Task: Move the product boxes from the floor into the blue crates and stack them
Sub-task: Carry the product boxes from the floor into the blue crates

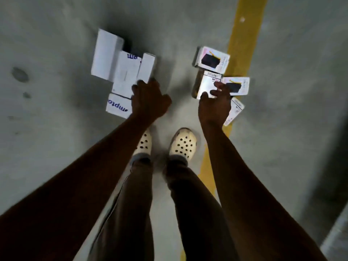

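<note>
Two clusters of product boxes lie on the grey floor. On the left are plain white boxes: a large one (106,54), a flat one with blue print (125,74), a narrow one (146,67) and a lettered one (117,106). My left hand (148,99) reaches over them, its fingers spread, touching the narrow box's near end. On the right are printed boxes showing a dark product (211,57), (237,85), a shiny one (207,85) and a tilted one (235,112). My right hand (214,104) hovers over the shiny box, fingers apart. No blue crate is in view.
A yellow painted line (243,32) runs along the floor on the right, under some of the right-hand boxes. My feet in white perforated clogs (183,143) stand just short of the boxes. A pale edge (337,234) shows at the bottom right corner.
</note>
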